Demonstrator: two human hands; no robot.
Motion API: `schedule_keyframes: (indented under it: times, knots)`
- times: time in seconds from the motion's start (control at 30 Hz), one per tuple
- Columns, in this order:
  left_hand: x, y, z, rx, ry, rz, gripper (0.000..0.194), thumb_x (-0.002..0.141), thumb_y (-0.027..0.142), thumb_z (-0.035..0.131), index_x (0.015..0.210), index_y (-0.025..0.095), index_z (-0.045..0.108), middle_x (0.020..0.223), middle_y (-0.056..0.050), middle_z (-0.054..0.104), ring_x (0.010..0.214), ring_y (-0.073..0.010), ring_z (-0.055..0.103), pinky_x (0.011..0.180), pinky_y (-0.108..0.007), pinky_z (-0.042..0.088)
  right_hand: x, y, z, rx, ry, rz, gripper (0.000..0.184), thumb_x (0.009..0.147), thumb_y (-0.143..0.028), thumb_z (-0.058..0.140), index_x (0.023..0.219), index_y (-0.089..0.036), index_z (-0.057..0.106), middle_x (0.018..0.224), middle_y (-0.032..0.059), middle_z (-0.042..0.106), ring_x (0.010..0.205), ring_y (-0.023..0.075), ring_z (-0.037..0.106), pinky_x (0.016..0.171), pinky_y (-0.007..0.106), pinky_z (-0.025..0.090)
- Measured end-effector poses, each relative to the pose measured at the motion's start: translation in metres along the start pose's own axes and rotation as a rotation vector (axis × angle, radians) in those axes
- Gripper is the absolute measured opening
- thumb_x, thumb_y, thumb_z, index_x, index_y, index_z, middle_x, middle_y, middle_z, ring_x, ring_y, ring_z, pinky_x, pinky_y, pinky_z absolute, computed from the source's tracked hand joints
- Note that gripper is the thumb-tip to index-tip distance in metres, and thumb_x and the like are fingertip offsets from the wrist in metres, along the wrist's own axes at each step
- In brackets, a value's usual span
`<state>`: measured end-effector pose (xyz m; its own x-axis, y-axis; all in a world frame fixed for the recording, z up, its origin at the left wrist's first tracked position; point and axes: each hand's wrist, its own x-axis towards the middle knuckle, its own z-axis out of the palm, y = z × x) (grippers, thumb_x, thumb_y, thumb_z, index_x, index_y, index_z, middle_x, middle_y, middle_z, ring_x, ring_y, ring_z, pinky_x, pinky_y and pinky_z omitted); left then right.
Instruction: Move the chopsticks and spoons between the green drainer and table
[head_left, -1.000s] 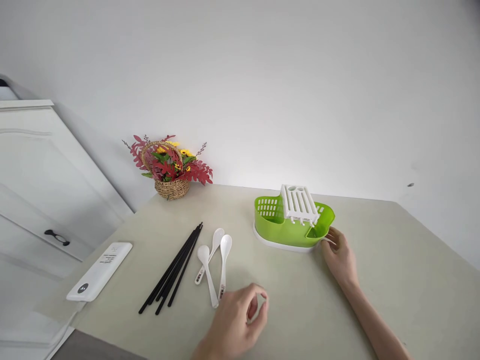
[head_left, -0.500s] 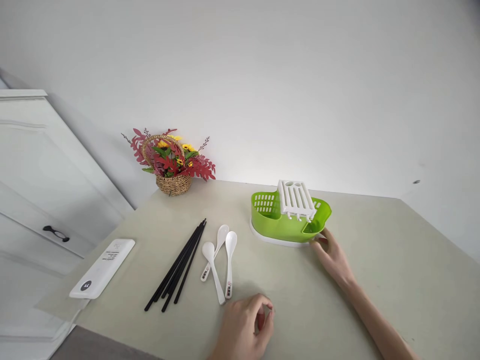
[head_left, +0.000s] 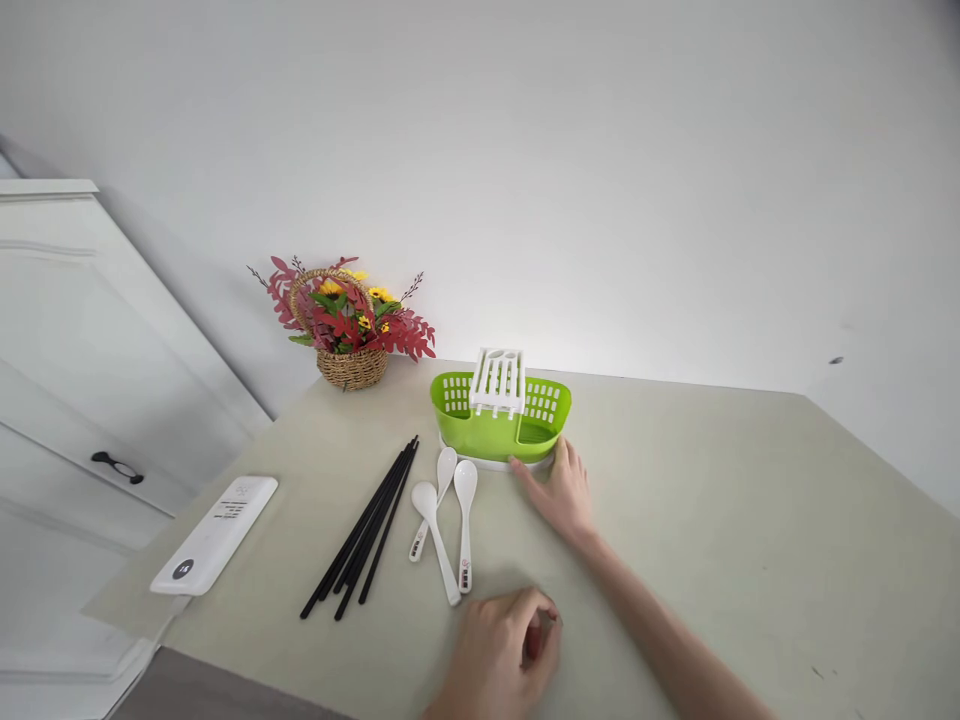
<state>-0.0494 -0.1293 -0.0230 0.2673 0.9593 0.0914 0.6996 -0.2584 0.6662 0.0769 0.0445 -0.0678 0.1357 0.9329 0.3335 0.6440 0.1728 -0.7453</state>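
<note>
A green cutlery holder (head_left: 487,435) with a white slotted insert (head_left: 497,380) stands on a white base at the table's middle back. My right hand (head_left: 559,492) reaches to its near side, thumb and fingers on the base rim. My left hand (head_left: 504,652) rests near the table's front edge with fingers curled in and nothing visible in them. Three white spoons (head_left: 450,515) lie just left of my right hand, in front of the holder. Several black chopsticks (head_left: 365,525) lie in a bundle further left.
A wicker basket of red and yellow flowers (head_left: 349,330) stands at the back left against the wall. A white power bank (head_left: 215,533) lies at the left edge of the beige table (head_left: 750,520). A white cabinet door with a black handle (head_left: 116,467) is at the left.
My right hand has slid the green holder leftward across the table and turned it, so it now stands just behind the spoons. My left hand stayed curled near the front edge.
</note>
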Motion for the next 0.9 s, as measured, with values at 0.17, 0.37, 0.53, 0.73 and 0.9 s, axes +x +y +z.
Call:
schedule_keyframes:
  times: [0.17, 0.37, 0.53, 0.73, 0.9]
  knots:
    - [-0.001, 0.001, 0.002, -0.034, 0.010, -0.003, 0.013, 0.088, 0.013, 0.058, 0.091, 0.022, 0.068, 0.068, 0.003, 0.070, 0.058, -0.0134, 0.064, 0.060, -0.026, 0.040, 0.007, -0.022, 0.031, 0.003, 0.005, 0.006, 0.097, 0.090, -0.080, 0.055, 0.159, -0.015, 0.035, 0.156, 0.0257, 0.047, 0.143, 0.0468, 0.042, 0.116, 0.063, 0.034]
    - [-0.001, -0.002, 0.005, -0.048, 0.017, -0.020, 0.014, 0.087, 0.012, 0.059, 0.091, 0.022, 0.068, 0.068, 0.003, 0.071, 0.058, -0.0139, 0.065, 0.060, -0.026, 0.040, 0.012, -0.033, 0.054, -0.004, -0.032, -0.041, 0.091, 0.095, -0.073, 0.051, 0.158, -0.009, 0.037, 0.157, 0.0284, 0.045, 0.146, 0.0472, 0.039, 0.118, 0.065, 0.031]
    - [0.001, -0.001, 0.003, -0.043, 0.010, -0.015, 0.012, 0.089, 0.014, 0.058, 0.090, 0.022, 0.068, 0.067, 0.003, 0.070, 0.057, -0.0133, 0.063, 0.059, -0.026, 0.039, 0.010, -0.028, 0.053, 0.006, -0.083, -0.124, 0.074, 0.102, -0.062, 0.045, 0.157, -0.013, 0.040, 0.157, 0.0253, 0.046, 0.149, 0.0429, 0.037, 0.120, 0.064, 0.031]
    - [0.000, 0.004, -0.001, -0.056, 0.010, -0.020, 0.012, 0.092, 0.017, 0.057, 0.089, 0.022, 0.067, 0.067, 0.004, 0.069, 0.056, -0.0121, 0.060, 0.059, -0.026, 0.039, -0.004, -0.014, 0.034, 0.042, -0.147, -0.204, 0.066, 0.105, -0.054, 0.043, 0.160, -0.018, 0.040, 0.160, 0.0216, 0.046, 0.151, 0.0390, 0.039, 0.122, 0.063, 0.034]
    - [-0.001, 0.007, -0.004, -0.064, -0.004, -0.011, 0.011, 0.094, 0.018, 0.055, 0.090, 0.023, 0.065, 0.067, 0.003, 0.068, 0.056, -0.0118, 0.058, 0.057, -0.025, 0.038, -0.016, 0.008, -0.006, 0.079, -0.249, -0.291, 0.056, 0.106, -0.048, 0.046, 0.156, -0.022, 0.048, 0.159, 0.0150, 0.051, 0.149, 0.0315, 0.045, 0.124, 0.056, 0.038]
